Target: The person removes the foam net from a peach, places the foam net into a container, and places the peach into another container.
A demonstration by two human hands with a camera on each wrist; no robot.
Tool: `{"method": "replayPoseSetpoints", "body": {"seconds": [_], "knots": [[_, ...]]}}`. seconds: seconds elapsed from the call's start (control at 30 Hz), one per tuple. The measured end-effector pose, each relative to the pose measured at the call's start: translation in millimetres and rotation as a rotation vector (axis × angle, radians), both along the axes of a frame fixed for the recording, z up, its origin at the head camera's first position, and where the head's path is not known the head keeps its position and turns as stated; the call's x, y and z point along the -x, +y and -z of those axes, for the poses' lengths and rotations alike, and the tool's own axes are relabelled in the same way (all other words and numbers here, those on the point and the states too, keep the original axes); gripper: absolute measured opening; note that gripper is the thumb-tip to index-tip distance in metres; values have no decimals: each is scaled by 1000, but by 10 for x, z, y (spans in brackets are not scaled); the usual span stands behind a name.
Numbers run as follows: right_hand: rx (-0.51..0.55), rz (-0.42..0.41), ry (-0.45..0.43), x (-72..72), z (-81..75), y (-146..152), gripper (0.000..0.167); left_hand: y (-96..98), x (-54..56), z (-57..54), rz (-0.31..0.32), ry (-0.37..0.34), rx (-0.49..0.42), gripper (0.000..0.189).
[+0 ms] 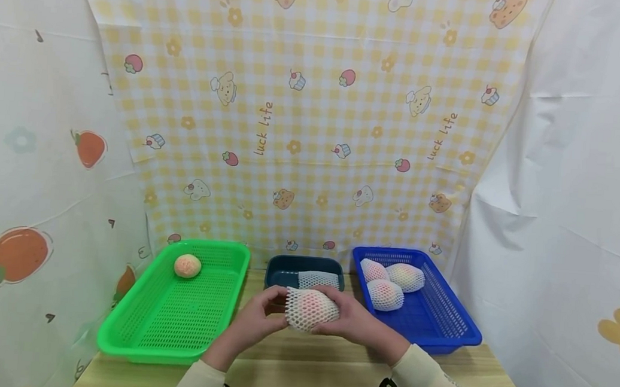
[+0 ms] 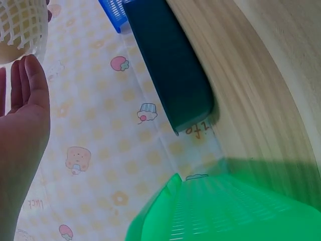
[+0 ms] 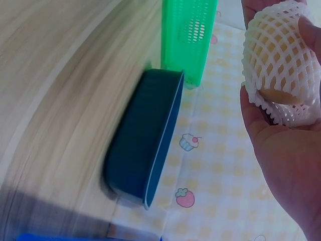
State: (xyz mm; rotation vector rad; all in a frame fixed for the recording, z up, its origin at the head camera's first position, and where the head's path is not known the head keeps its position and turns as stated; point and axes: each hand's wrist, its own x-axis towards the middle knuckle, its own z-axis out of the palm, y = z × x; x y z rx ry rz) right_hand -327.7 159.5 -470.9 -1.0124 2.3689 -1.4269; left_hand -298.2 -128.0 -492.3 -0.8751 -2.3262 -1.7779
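Both hands hold a pinkish peach [image 1: 312, 309] in a white foam net [image 3: 266, 37] above the table, in front of the dark teal box. My right hand [image 1: 352, 322] grips the wrapped fruit from the right, its thumb pressed on the netting. At the left end, my left hand [image 1: 258, 319] has thumb and fingers at the net's edge. The right wrist view shows bare fruit at one end of the net. In the left wrist view the left hand [image 2: 25, 120] is below the netting, which is cut off by the frame.
A green basket [image 1: 188, 314] at left holds one bare peach [image 1: 187, 266]. The teal box [image 1: 283, 262] at centre back contains white foam netting [image 1: 318, 280]. At right, a blue basket [image 1: 465, 330] holds several net-wrapped peaches [image 1: 385, 295]. A patterned cloth [image 1: 315, 116] hangs behind.
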Motion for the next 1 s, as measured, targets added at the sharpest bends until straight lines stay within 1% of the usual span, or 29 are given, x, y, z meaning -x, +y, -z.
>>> {"method": "replayPoseSetpoints", "body": {"seconds": [0.07,0.2,0.33,0.5,0.6,0.83,1.0], "knots": [[-1,2,-9,-6,1,-14,74,9,-2,-3,16,2,2,46],[-11,10,-8,-13,4,-28,73,36,-9,-21,29,-13,16,51],[-17,5,14,-12,0,-41,73,70,-14,-38,26,-26,39,58],[-4,-11,23,-3,0,-43,75,109,-14,-45,24,-14,86,66],[9,-24,24,-1,0,-42,76,122,-8,-37,26,-16,97,69],[10,-34,3,-19,-18,-56,77,141,-11,-31,38,-24,89,71],[4,-30,13,-29,-41,-70,76,148,-15,-44,27,-20,103,72]]}}
